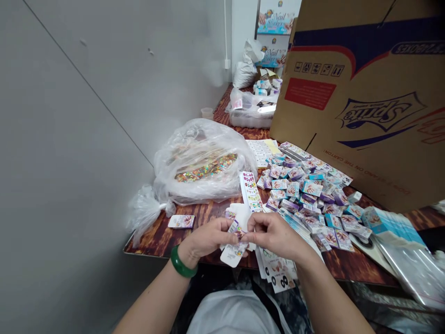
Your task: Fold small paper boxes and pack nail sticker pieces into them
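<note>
A small white-and-purple cardboard box (pixel 233 249) with a flap standing out is between my hands, just over the table's front edge. My left hand (pixel 214 237), a green bangle on its wrist, closes its fingers around the box. With a pinch of thumb and forefinger, my right hand (pixel 270 232) grips the same box from the other side. Just behind the hands lie more white flat cartons (pixel 239 211) and a sticker sheet (pixel 250 191) with colourful nail designs. One flat small carton (pixel 181 221) rests on the table to the left.
A clear plastic bag (pixel 205 134) of colourful bits stands behind my hands. To the right are a heap of small boxes (pixel 308 188), blue-and-white cartons (pixel 392 225) and a clear plastic pouch (pixel 410 269). A large cardboard carton (pixel 354 93) rises behind them. A grey wall (pixel 86 139) borders the left.
</note>
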`<state>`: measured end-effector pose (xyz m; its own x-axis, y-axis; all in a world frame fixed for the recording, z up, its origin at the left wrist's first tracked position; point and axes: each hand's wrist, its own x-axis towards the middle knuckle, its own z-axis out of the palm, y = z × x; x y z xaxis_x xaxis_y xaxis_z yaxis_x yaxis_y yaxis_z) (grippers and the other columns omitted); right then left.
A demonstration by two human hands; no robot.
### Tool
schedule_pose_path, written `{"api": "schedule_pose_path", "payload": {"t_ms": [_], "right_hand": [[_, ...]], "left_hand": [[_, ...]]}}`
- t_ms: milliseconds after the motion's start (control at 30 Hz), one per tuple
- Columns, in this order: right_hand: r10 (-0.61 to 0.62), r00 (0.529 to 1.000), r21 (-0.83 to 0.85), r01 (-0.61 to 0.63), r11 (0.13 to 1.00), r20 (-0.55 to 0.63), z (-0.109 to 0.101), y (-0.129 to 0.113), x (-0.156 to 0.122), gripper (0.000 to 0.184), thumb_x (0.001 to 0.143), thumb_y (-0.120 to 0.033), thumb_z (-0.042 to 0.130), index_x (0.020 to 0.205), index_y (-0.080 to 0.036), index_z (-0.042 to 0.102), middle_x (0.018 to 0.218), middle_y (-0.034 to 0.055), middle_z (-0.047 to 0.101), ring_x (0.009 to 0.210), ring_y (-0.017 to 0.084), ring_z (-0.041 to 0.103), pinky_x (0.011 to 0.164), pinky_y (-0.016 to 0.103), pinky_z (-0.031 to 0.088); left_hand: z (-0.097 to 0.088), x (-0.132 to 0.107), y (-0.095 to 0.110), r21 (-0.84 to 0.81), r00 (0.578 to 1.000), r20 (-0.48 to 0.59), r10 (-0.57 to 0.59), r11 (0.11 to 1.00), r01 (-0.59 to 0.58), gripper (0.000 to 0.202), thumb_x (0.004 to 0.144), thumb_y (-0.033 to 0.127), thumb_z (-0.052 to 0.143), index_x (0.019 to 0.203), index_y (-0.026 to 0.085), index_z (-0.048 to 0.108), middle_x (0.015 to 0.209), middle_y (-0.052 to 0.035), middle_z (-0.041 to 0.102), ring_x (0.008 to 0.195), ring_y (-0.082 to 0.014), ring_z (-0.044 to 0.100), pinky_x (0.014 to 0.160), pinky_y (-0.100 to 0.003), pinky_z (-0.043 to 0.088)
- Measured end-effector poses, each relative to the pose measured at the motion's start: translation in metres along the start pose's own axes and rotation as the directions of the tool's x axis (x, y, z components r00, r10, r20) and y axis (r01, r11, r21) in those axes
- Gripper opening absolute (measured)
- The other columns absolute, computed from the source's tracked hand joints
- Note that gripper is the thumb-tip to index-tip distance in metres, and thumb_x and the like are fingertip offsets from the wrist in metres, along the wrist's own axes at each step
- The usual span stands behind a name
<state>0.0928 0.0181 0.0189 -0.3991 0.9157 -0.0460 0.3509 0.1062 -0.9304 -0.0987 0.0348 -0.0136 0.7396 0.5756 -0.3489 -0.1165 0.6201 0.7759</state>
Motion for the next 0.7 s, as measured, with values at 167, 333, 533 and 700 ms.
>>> {"api": "schedule_pose_path", "payload": {"t_ms": [167, 333, 533, 700], "right_hand": [[-0.005, 0.952, 0.114, 0.042, 0.993, -0.305, 0.017, 0.01, 0.004, 0.031, 0.073, -0.026, 0.067, 0.102, -0.021, 0.056, 0.079, -0.0006, 0.06, 0.07, 0.013, 0.056, 0.058, 0.022, 0.043], [0.043, 0.939, 0.372, 0.093, 0.923, -0.34, 0.038, 0.022, 0.011, 0.019, 0.079, -0.034, 0.061, 0.09, -0.019, 0.057, 0.091, 0.0058, 0.066, 0.083, 0.018, 0.062, 0.07, 0.029, 0.05], [0.147, 0.919, 0.578, 0.1, 0.81, -0.366, 0.042, 0.022, 0.014, 0.032, 0.071, -0.039, 0.068, 0.093, -0.021, 0.053, 0.076, 0.0019, 0.067, 0.073, 0.018, 0.065, 0.066, 0.029, 0.051], [0.101, 0.874, 0.517, 0.184, 0.836, -0.475, 0.044, 0.018, 0.014, 0.032, 0.071, -0.034, 0.069, 0.099, -0.022, 0.058, 0.077, 0.0019, 0.067, 0.073, 0.017, 0.064, 0.065, 0.029, 0.051]], "left_hand": [[0.008, 0.008, -0.002, -0.017, 0.937, -0.234, 0.259, 0.963, -0.271, 0.032, 0.069, 0.031, 0.075, 0.095, 0.014, 0.067, 0.083, -0.0045, 0.07, 0.073, -0.0146, 0.063, 0.07, -0.025, 0.047], [0.018, 0.015, -0.009, 0.137, 0.832, -0.359, 0.423, 0.905, -0.402, 0.034, 0.079, 0.032, 0.066, 0.108, 0.016, 0.057, 0.1, -0.0056, 0.066, 0.09, -0.0176, 0.061, 0.08, -0.028, 0.047], [0.021, 0.007, -0.011, 0.392, 0.681, -0.401, 0.613, 0.787, -0.476, 0.044, 0.081, 0.029, 0.062, 0.119, 0.023, 0.041, 0.103, -0.0048, 0.061, 0.093, -0.0185, 0.062, 0.079, -0.03, 0.05], [0.015, 0.001, -0.006, 0.456, 0.752, -0.344, 0.562, 0.8, -0.39, 0.041, 0.081, 0.029, 0.061, 0.12, 0.022, 0.048, 0.106, -0.0061, 0.062, 0.096, -0.0198, 0.06, 0.082, -0.031, 0.049]]}}
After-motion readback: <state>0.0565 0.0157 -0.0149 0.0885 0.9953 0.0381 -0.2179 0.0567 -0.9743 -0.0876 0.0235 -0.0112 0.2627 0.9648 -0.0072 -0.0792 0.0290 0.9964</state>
